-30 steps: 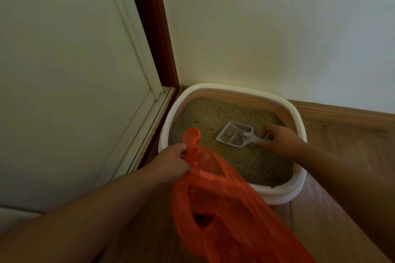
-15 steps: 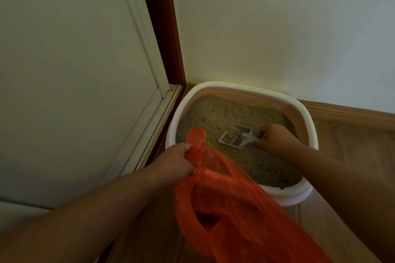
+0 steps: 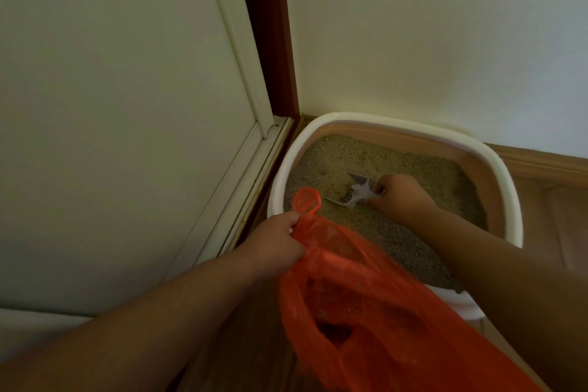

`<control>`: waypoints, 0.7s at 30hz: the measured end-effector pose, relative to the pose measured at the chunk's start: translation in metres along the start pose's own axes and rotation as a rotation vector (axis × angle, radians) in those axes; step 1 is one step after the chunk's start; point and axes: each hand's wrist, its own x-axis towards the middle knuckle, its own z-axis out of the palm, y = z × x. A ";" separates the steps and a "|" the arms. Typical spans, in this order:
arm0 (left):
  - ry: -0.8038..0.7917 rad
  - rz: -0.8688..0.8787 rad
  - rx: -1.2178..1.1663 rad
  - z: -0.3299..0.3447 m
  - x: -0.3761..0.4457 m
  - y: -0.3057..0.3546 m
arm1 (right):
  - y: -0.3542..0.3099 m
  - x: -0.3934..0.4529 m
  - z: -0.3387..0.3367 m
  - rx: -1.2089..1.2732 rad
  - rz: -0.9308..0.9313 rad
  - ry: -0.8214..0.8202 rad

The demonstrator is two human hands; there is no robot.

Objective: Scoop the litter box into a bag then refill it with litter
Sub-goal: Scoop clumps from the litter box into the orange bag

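Observation:
A white-rimmed litter box (image 3: 506, 169) with tan inner walls sits on the floor in the room's corner, filled with beige litter (image 3: 327, 156). My right hand (image 3: 402, 196) grips the handle of a white slotted scoop (image 3: 351, 192), whose blade is tilted on edge and dug into the litter near the box's middle. My left hand (image 3: 275, 243) pinches one handle of an orange plastic bag (image 3: 366, 305) at the box's near left rim. The bag hangs open below, with some dark content inside.
A white door panel (image 3: 127, 105) with a dark red-brown frame (image 3: 270, 32) stands at the left. A pale wall (image 3: 445, 25) with a wooden baseboard (image 3: 541, 165) backs the box. Wooden floor (image 3: 556, 232) lies to the right.
The scoop has turned from lying flat above the litter to standing on edge, pushed down into it. The view has shifted, so the box sits further right. The left hand keeps its hold on the bag.

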 end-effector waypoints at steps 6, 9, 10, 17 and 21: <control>0.009 -0.009 -0.045 -0.004 0.001 -0.002 | -0.018 0.017 0.015 0.097 -0.035 -0.006; 0.018 -0.005 -0.059 -0.005 0.001 -0.003 | -0.023 0.028 0.019 0.147 -0.007 -0.007; 0.024 -0.003 -0.065 -0.006 0.001 -0.003 | -0.026 0.031 0.022 0.163 0.001 -0.009; 0.023 -0.030 -0.064 -0.011 -0.005 -0.004 | -0.025 0.039 0.043 0.402 0.069 -0.022; 0.023 -0.038 -0.054 -0.011 -0.008 -0.003 | -0.018 0.029 0.048 0.533 0.074 0.013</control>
